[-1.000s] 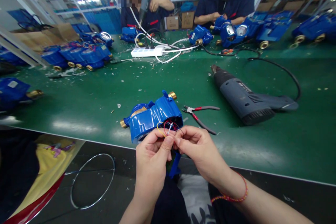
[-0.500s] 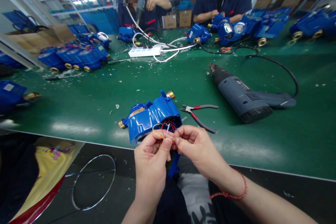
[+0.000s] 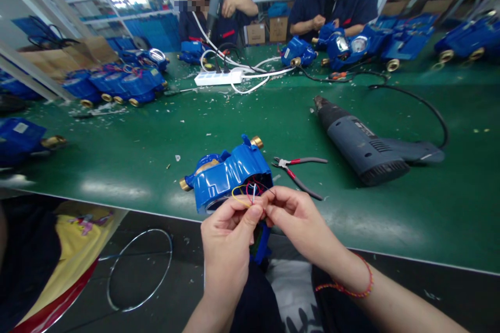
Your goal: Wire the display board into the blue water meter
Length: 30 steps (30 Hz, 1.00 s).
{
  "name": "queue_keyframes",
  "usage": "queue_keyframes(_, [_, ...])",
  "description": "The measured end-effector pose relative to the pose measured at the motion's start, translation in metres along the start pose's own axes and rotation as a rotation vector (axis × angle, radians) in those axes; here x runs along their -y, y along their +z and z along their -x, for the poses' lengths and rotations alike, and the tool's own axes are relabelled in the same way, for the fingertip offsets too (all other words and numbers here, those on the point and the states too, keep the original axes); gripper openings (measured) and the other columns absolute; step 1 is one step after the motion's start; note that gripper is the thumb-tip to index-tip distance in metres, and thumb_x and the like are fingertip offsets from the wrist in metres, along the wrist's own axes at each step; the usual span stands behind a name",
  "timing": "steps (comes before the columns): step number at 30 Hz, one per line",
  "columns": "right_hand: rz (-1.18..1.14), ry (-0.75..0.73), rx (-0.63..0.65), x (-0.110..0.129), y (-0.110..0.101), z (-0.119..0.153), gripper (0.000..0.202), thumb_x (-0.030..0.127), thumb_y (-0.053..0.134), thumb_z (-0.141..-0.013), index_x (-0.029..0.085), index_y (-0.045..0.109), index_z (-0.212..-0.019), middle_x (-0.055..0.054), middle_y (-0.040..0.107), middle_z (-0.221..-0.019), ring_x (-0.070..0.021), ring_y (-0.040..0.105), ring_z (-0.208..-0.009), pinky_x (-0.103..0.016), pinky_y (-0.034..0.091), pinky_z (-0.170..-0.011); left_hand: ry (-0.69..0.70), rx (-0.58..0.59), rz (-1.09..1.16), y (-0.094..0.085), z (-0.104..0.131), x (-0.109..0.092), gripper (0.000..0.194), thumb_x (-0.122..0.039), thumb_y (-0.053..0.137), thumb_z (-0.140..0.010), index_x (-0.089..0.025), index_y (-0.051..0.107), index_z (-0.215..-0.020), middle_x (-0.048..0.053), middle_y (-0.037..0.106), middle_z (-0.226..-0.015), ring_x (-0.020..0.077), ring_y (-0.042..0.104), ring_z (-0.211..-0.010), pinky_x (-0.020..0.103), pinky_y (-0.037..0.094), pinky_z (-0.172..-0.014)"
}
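Observation:
A blue water meter (image 3: 230, 177) with brass pipe ends lies at the table's near edge, its open end turned toward me. Thin coloured wires (image 3: 242, 192), yellow, red, white and dark, come out of that end. My left hand (image 3: 230, 239) pinches wires between thumb and forefinger. Right beside it, my right hand (image 3: 292, 216) is closed in a pinch on wires too, fingertips touching the left ones. The exact wire ends are hidden by the fingers. Below the hands, a blue part (image 3: 262, 250) with a green board hangs past the table edge.
Wire cutters (image 3: 287, 163) with red-grey handles lie right of the meter, and a heat gun (image 3: 363, 140) beyond them. A white power strip (image 3: 219, 78) with cables sits further back. More blue meters (image 3: 133, 83) stand left and right. Two people work across the green table (image 3: 156, 140).
The whole view has shifted slightly, so things appear a little further right. Both hands keep their pinch on the wires, with only small finger movement.

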State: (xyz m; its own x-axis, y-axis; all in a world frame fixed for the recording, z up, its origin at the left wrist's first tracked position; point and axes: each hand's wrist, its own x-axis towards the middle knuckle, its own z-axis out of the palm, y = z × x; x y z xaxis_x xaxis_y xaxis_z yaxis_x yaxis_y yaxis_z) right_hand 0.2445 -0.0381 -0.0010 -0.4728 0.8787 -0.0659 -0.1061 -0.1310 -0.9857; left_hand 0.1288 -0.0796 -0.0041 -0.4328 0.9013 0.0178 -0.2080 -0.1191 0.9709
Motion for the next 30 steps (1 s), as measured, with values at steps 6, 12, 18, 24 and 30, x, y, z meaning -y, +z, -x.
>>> queue_keyframes(6, [0.198, -0.117, 0.018, -0.007, -0.002, 0.002, 0.017, 0.029, 0.06, -0.083, 0.016, 0.06, -0.072, 0.0, 0.053, -0.069, -0.0116, 0.046, -0.065, -0.024, 0.039, -0.061, 0.134, -0.023, -0.248, -0.001, -0.002, -0.01, 0.01, -0.018, 0.072, -0.077, -0.023, 0.08, -0.072, 0.001, 0.078, -0.074, 0.0068, 0.052, -0.045, 0.017, 0.039, -0.041])
queue_keyframes(12, [-0.132, -0.005, -0.121, -0.01, -0.008, -0.001, 0.02, 0.033, 0.072, -0.077, 0.016, 0.062, -0.072, 0.001, 0.06, -0.07, -0.0083, 0.049, -0.063, -0.019, 0.042, -0.06, 0.122, 0.041, -0.434, -0.012, -0.002, -0.013, 0.017, -0.027, 0.065, -0.083, -0.02, 0.08, -0.085, 0.006, 0.078, -0.084, 0.0074, 0.051, -0.043, 0.02, 0.045, -0.044])
queue_keyframes(18, [-0.26, 0.008, -0.164, -0.011, -0.008, 0.0, 0.02, 0.031, 0.078, -0.076, 0.017, 0.064, -0.075, 0.003, 0.063, -0.066, -0.0054, 0.054, -0.058, -0.012, 0.041, -0.051, 0.058, 0.218, -0.514, -0.01, -0.005, -0.014, 0.008, -0.019, 0.069, -0.071, -0.018, 0.074, -0.077, 0.001, 0.069, -0.082, 0.0029, 0.04, -0.039, 0.019, 0.033, -0.04])
queue_keyframes(24, [-0.188, 0.001, -0.156, -0.011, -0.013, 0.0, 0.021, 0.035, 0.075, -0.08, 0.016, 0.068, -0.074, 0.001, 0.065, -0.065, -0.003, 0.048, -0.048, -0.012, 0.042, -0.046, -0.064, 0.28, -0.534, -0.01, -0.009, -0.014, 0.008, -0.025, 0.067, -0.076, -0.019, 0.071, -0.079, -0.008, 0.042, -0.048, 0.0079, 0.036, -0.042, 0.02, 0.025, -0.041])
queue_keyframes(30, [-0.1, -0.042, -0.151, -0.004, -0.015, 0.001, 0.019, 0.035, 0.073, -0.08, 0.017, 0.068, -0.078, 0.003, 0.06, -0.06, -0.0044, 0.049, -0.047, -0.014, 0.045, -0.046, -0.089, 0.276, -0.481, -0.008, -0.009, -0.013, 0.016, -0.032, 0.064, -0.079, -0.017, 0.067, -0.075, -0.006, 0.048, -0.052, 0.0081, 0.036, -0.043, 0.021, 0.026, -0.042])
